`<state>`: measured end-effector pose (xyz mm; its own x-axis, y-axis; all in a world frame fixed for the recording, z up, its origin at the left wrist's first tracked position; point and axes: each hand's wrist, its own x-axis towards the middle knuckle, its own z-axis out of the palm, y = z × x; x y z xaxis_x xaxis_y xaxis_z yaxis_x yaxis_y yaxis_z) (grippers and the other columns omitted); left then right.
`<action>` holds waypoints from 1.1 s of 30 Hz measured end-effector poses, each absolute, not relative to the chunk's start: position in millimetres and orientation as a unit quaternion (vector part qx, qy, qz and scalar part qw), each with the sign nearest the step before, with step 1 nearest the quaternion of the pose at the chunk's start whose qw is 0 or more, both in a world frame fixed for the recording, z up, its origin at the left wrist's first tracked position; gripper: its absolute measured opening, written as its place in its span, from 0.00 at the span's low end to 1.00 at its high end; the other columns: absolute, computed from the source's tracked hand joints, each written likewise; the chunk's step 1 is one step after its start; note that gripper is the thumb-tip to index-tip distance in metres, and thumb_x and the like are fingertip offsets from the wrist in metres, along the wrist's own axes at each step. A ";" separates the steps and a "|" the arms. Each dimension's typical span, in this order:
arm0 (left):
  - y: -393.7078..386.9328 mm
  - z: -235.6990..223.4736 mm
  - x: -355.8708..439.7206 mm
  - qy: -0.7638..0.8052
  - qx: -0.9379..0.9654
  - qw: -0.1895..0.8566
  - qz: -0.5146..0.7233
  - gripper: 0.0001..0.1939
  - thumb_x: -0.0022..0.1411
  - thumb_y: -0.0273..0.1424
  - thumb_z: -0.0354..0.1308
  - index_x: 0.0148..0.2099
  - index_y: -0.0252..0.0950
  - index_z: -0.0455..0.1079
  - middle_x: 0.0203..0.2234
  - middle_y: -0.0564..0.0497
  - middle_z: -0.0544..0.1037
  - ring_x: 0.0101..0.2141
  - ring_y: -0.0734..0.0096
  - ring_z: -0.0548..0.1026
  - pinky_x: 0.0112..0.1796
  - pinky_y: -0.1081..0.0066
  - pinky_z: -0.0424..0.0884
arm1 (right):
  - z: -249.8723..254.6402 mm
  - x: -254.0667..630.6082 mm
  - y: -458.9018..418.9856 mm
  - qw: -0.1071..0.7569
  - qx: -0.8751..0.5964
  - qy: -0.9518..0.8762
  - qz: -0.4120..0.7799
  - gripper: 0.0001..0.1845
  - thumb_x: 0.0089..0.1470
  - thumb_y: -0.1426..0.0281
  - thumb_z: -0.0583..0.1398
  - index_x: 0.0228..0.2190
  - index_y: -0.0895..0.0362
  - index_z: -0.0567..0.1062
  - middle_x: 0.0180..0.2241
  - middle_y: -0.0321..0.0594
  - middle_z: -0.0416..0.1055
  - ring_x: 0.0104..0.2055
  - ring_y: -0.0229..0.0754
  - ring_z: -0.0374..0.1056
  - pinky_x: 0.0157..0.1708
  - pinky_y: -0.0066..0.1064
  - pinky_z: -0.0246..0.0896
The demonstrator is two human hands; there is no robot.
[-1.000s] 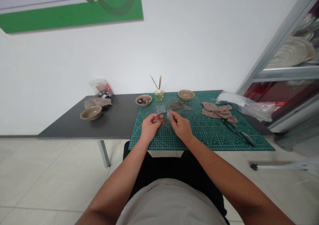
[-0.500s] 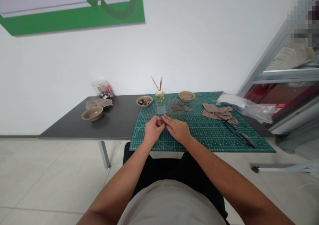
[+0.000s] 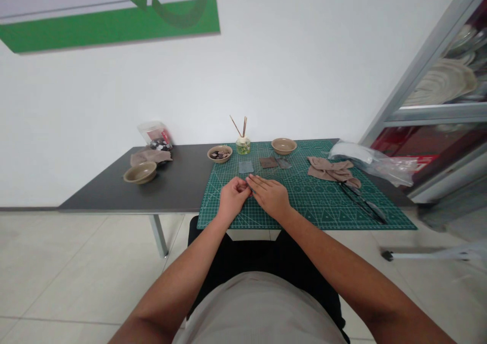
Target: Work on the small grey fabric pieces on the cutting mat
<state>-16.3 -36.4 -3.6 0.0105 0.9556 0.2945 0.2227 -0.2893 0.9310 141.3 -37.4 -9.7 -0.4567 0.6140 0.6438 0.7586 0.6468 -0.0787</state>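
My left hand (image 3: 233, 198) is closed in a pinch above the green cutting mat. A small stone-like piece showed in its fingertips a second ago; now my fingers cover it. My right hand (image 3: 271, 197) meets it from the right, its fingers closed and laid over the left fingertips. It held a small grey sheet like sandpaper, now mostly hidden. A speck of red shows between the hands. Just beyond lie a blue-grey square sheet (image 3: 245, 167), a brown square sheet (image 3: 268, 162) and a crumpled grey sheet (image 3: 283, 163).
A bowl of stones (image 3: 219, 154), a reed diffuser (image 3: 243, 145) and another bowl (image 3: 283, 146) stand behind. Right: a brown cloth (image 3: 331, 169), glasses (image 3: 363, 202), a plastic bag (image 3: 375, 162). Left: a bowl (image 3: 140, 173), a cloth (image 3: 150, 156) and a clear container (image 3: 155, 135).
My hands were apart, then came together, my right fingers moving left onto the left fingertips and covering the piece and the sheet. Since half a second ago they have barely moved.
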 end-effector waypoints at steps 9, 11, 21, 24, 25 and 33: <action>-35.3 -6.4 -15.9 0.446 0.584 0.410 0.540 0.09 0.51 0.33 0.63 0.29 0.37 0.65 0.19 0.57 0.74 0.23 0.74 0.74 0.27 0.73 0.69 | -13.6 146.7 -32.3 0.332 -0.414 -0.847 -0.027 0.26 0.60 0.74 0.54 0.60 0.56 0.65 0.56 0.43 0.70 0.50 0.41 0.73 0.48 0.31 0.69; -34.9 -6.2 -16.3 0.447 0.580 0.405 0.547 0.09 0.51 0.32 0.63 0.28 0.37 0.65 0.18 0.57 0.73 0.22 0.74 0.74 0.27 0.74 0.69 | -14.0 146.1 -31.4 0.331 -0.407 -0.851 -0.018 0.26 0.60 0.74 0.53 0.60 0.56 0.64 0.56 0.43 0.69 0.51 0.41 0.72 0.48 0.31 0.69; -30.0 -5.3 -16.7 0.409 0.524 0.486 0.567 0.13 0.50 0.34 0.65 0.30 0.37 0.63 0.21 0.56 0.75 0.23 0.72 0.76 0.32 0.65 0.76 | -14.6 143.9 -32.9 0.320 -0.418 -0.850 -0.011 0.29 0.60 0.74 0.52 0.62 0.56 0.61 0.54 0.44 0.72 0.47 0.44 0.74 0.45 0.34 0.71; -30.1 -6.6 -16.4 0.402 0.517 0.490 0.576 0.14 0.50 0.36 0.65 0.31 0.38 0.62 0.23 0.56 0.76 0.23 0.71 0.76 0.33 0.64 0.76 | -14.8 143.5 -32.7 0.315 -0.434 -0.844 0.000 0.27 0.61 0.73 0.52 0.61 0.57 0.62 0.50 0.44 0.75 0.45 0.43 0.75 0.44 0.33 0.71; -30.0 -7.2 -16.3 0.401 0.517 0.489 0.577 0.14 0.50 0.36 0.65 0.31 0.38 0.62 0.22 0.56 0.76 0.23 0.71 0.76 0.33 0.64 0.76 | -14.8 143.4 -32.5 0.315 -0.433 -0.844 0.001 0.27 0.61 0.73 0.52 0.61 0.57 0.63 0.51 0.44 0.75 0.45 0.43 0.75 0.44 0.33 0.71; -27.6 -4.9 -16.4 0.398 0.551 0.434 0.592 0.11 0.51 0.33 0.63 0.33 0.38 0.62 0.21 0.58 0.72 0.24 0.75 0.73 0.30 0.72 0.71 | -11.7 144.9 -34.1 0.335 -0.450 -0.828 -0.017 0.26 0.60 0.74 0.53 0.59 0.57 0.66 0.53 0.45 0.73 0.47 0.44 0.75 0.45 0.34 0.71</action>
<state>-16.4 -27.6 -4.9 -0.0166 0.9515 0.3073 -0.0753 -0.3077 0.9485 144.9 -34.1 -11.7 -0.3710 0.7331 0.5700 0.7565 0.5946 -0.2724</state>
